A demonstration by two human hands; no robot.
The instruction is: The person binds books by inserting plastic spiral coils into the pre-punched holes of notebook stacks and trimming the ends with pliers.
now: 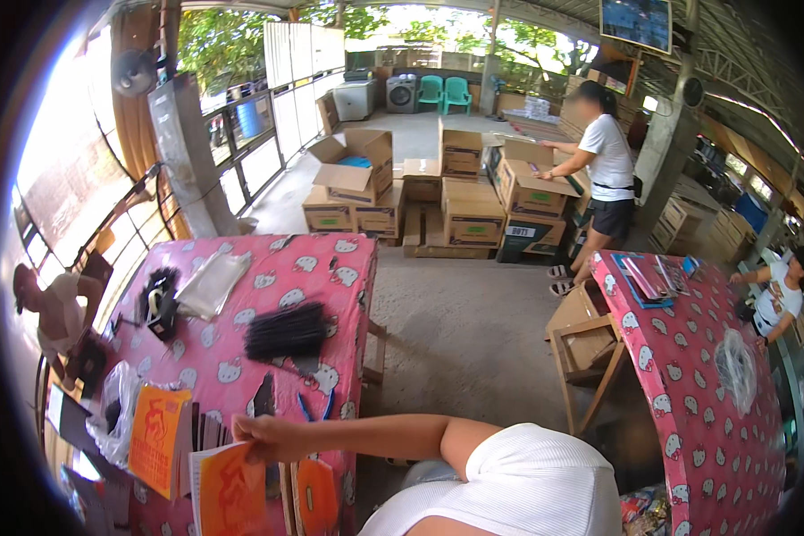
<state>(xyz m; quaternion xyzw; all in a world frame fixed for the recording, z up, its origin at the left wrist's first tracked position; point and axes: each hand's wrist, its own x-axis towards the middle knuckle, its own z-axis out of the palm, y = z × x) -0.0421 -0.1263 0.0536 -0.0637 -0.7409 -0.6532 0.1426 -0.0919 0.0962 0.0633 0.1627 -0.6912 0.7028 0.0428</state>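
Orange-covered, white-paged paper booklet (230,496): it sits at seven o'clock in view, its top edge pinched in my right hand (268,439), probably to steady the pages. My left hand is out of sight; its grip I cannot tell. From my fingers, another orange-covered booklet (157,442) stands at nine o'clock, a blue-handled metal tool (330,406) lies at two, seemingly for easy reach.

Orange-covered booklet (232,496), white pages at left, over the pink table (268,255).

Paper booklet (230,497); glossy tablecloth (341,290)
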